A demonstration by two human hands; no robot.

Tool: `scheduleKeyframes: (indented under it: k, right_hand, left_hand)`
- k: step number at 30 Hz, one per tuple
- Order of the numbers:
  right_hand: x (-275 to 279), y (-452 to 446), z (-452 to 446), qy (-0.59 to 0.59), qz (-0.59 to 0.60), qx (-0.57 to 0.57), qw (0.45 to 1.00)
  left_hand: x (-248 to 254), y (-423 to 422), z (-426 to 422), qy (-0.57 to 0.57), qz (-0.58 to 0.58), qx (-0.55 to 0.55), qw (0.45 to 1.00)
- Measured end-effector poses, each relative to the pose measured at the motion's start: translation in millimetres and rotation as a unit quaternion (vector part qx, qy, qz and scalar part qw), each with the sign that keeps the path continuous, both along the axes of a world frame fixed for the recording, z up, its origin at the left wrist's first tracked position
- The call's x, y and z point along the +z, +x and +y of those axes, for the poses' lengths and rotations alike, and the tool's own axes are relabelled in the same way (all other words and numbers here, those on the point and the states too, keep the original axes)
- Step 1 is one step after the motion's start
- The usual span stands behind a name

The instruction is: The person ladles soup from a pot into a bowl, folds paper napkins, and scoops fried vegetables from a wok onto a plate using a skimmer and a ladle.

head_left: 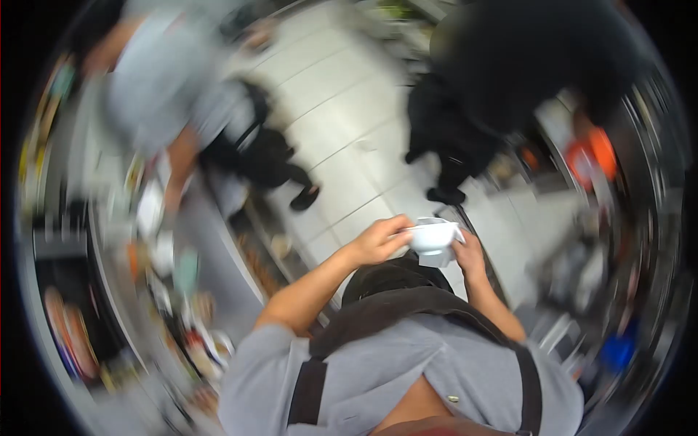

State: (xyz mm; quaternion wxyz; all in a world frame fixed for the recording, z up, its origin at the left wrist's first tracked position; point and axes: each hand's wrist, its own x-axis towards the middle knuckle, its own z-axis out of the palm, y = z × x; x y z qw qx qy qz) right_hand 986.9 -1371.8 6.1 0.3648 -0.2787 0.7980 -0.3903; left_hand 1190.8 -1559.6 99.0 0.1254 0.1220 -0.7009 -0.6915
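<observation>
In front of my waist, my left hand (383, 238) pinches the left rim of a small white bowl (430, 238). Against the bowl's right side, my right hand (469, 253) closes around a pale, angular piece (434, 259) that shows below and beside the bowl. Blur hides whether this piece is a cloth, paper or a small container. The bowl looks roughly level, and its inside is mostly out of sight.
To the left runs a steel counter (211, 240) crowded with blurred items. One person in a grey shirt (163, 80) leans over it. Another person in dark clothing (523, 65) stands at the front right. Pale floor tiles (342, 138) lie between them. An orange object (592, 156) is at the right.
</observation>
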Motion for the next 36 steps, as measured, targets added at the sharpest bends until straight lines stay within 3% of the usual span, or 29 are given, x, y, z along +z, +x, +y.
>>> scheduleKeyframes:
  k: [2, 3, 9, 11, 15, 18, 24, 26, 27, 31, 36]
  right_hand:
    - [14, -11, 47, 0.038, 0.066, -0.053, 0.996]
    - [15, -18, 74, 0.049, 0.021, -0.1, 0.994]
    - [-11, -71, 233, 0.089, 0.076, -0.32, 0.94]
    - [-58, -96, 286, 0.08, 0.13, -0.414, 0.897]
    - [-36, -157, 383, 0.047, 0.115, -0.515, 0.848]
    - [46, -203, 423, -0.009, 0.096, -0.541, 0.835]
    - [62, -315, 495, -0.06, 0.092, -0.547, 0.83]
    - [69, -355, 497, -0.168, 0.094, -0.55, 0.813]
    - [75, -372, 497, -0.155, 0.092, -0.55, 0.816]
    - [52, -447, 506, -0.165, 0.088, -0.555, 0.81]
    - [4, -536, 536, -0.04, 0.137, -0.541, 0.829]
  left_hand:
    - [-3, -29, 14, 0.009, -0.019, -0.09, 0.996]
    - [-5, -44, 23, -0.018, -0.01, -0.125, 0.992]
    - [-2, -167, 119, 0.099, -0.106, -0.307, 0.941]
    - [-3, -215, 151, 0.094, -0.106, -0.332, 0.933]
    - [-27, -317, 243, 0.082, -0.088, -0.324, 0.939]
    - [-45, -379, 288, 0.055, -0.144, -0.306, 0.94]
    - [-34, -493, 364, 0.047, -0.126, -0.285, 0.949]
    - [-28, -529, 377, 0.033, -0.125, -0.297, 0.946]
    - [-26, -547, 382, 0.006, -0.126, -0.304, 0.944]
    - [-46, -629, 386, 0.02, -0.12, -0.301, 0.946]
    - [-55, -762, 381, 0.07, -0.125, -0.249, 0.958]
